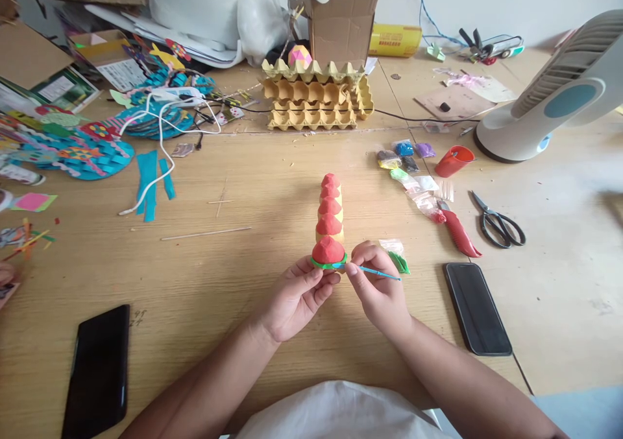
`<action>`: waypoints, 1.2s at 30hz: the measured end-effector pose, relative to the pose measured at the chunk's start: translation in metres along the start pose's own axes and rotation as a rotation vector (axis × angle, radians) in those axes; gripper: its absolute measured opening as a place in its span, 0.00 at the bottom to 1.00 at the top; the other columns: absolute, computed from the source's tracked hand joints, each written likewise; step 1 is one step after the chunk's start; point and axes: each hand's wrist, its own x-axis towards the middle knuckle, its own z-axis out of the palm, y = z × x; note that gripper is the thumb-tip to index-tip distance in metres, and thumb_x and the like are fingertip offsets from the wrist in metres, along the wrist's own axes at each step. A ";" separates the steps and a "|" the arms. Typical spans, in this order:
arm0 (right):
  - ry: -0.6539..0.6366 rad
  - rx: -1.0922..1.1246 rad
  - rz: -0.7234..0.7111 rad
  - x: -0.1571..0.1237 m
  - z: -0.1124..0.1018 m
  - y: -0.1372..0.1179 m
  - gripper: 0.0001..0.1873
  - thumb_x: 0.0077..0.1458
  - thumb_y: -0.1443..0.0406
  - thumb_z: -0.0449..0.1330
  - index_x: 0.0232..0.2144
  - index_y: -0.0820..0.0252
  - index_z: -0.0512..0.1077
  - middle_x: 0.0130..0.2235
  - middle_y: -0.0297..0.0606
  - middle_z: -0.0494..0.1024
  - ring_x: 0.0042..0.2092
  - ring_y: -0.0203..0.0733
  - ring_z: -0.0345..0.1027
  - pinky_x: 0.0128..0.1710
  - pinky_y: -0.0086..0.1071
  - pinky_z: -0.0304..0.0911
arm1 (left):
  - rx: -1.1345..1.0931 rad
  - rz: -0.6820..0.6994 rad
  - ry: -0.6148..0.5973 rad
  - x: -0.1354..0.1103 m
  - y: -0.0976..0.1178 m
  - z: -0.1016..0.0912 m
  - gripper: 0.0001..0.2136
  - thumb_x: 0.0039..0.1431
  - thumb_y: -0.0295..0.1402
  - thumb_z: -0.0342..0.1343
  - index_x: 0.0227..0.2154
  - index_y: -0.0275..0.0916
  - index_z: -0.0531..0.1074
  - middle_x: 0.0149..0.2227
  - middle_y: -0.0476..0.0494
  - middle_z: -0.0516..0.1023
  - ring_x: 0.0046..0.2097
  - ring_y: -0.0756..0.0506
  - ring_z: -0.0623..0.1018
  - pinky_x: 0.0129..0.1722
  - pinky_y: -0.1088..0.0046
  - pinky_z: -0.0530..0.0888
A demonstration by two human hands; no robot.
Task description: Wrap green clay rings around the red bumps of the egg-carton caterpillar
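Note:
A row of egg-carton cones capped with red clay [329, 215] lies on the wooden table [233, 264], pointing away from me. The nearest cone has a green clay ring at its base. My left hand [296, 296] is closed on that near end, thumb and fingers pinching its left side. My right hand [377, 283] touches the right side of the ring and pinches a thin blue strand of clay [377, 272] that trails out to the right. A small bag of green clay [398, 257] lies just beyond my right hand.
Stacked egg cartons [316, 95] and a cardboard box [343, 27] stand at the back. Clay bags [413, 179], a red cup [453, 160], red cutter [460, 233], scissors [499, 222] and a phone [477, 308] lie right. A fan [555, 95] sits far right. Another phone [97, 371] and paper crafts [82, 144] lie left.

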 end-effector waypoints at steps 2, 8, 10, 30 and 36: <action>-0.008 0.028 -0.010 0.000 0.000 -0.001 0.08 0.66 0.67 0.62 0.33 0.55 0.68 0.33 0.33 0.67 0.36 0.40 0.61 0.37 0.35 0.57 | -0.001 -0.001 -0.003 0.000 0.000 0.000 0.11 0.53 0.27 0.73 0.39 0.38 0.82 0.37 0.47 0.87 0.40 0.51 0.86 0.39 0.86 0.81; 0.000 0.055 0.007 0.000 -0.001 -0.001 0.08 0.66 0.67 0.62 0.33 0.55 0.68 0.33 0.33 0.67 0.36 0.40 0.61 0.37 0.36 0.57 | -0.012 0.006 -0.010 0.001 0.000 -0.002 0.10 0.53 0.27 0.74 0.38 0.38 0.82 0.37 0.47 0.87 0.39 0.51 0.86 0.39 0.86 0.81; 0.002 0.040 0.013 0.000 -0.001 0.000 0.08 0.66 0.66 0.62 0.33 0.55 0.68 0.33 0.33 0.67 0.36 0.40 0.61 0.37 0.36 0.57 | -0.017 0.011 -0.016 0.000 0.000 -0.002 0.10 0.53 0.27 0.73 0.38 0.38 0.82 0.37 0.47 0.87 0.39 0.52 0.86 0.39 0.86 0.81; 0.007 0.127 0.135 0.001 0.001 0.000 0.09 0.66 0.63 0.64 0.32 0.55 0.70 0.33 0.33 0.69 0.36 0.40 0.61 0.37 0.35 0.58 | -0.018 0.007 -0.014 0.000 0.001 -0.001 0.10 0.52 0.27 0.74 0.37 0.38 0.82 0.37 0.48 0.87 0.39 0.52 0.86 0.38 0.86 0.82; -0.003 0.134 0.055 0.002 -0.001 -0.002 0.08 0.66 0.64 0.63 0.33 0.54 0.70 0.33 0.33 0.68 0.36 0.40 0.61 0.38 0.35 0.58 | -0.019 0.018 -0.014 0.000 0.001 -0.004 0.11 0.53 0.26 0.73 0.38 0.38 0.82 0.36 0.48 0.86 0.39 0.52 0.86 0.38 0.87 0.82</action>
